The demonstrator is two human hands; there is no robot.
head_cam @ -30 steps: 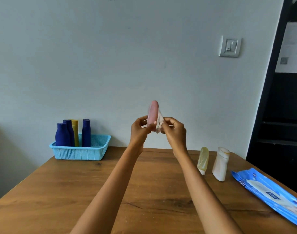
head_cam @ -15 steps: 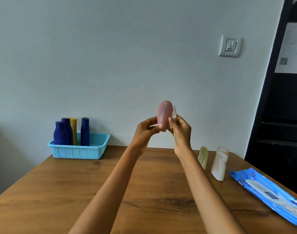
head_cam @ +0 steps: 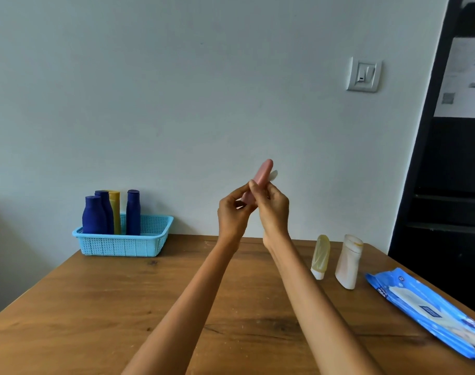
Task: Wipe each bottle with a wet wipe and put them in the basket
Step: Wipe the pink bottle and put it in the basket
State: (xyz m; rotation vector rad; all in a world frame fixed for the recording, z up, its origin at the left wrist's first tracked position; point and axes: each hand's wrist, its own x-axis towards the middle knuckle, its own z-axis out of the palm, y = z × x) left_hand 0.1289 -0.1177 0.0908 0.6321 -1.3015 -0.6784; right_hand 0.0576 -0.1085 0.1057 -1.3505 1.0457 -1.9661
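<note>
We hold the pink bottle [head_cam: 260,177] up over the table [head_cam: 122,307]: left hand [head_cam: 232,212] pinches its lower end, right hand [head_cam: 272,209] presses the wipe [head_cam: 273,174] on it. It seems light, stiff and wet-slippery, so grip the narrow sides

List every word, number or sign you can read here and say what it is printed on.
Nothing reads in full.
Wipes pack: white print on its near end and a small number at its top corner, both too blurred to read.
Paper sheets on the dark door: grey text and a square code, too small.
Bottles in the basket and on the table: no label visible.
</note>
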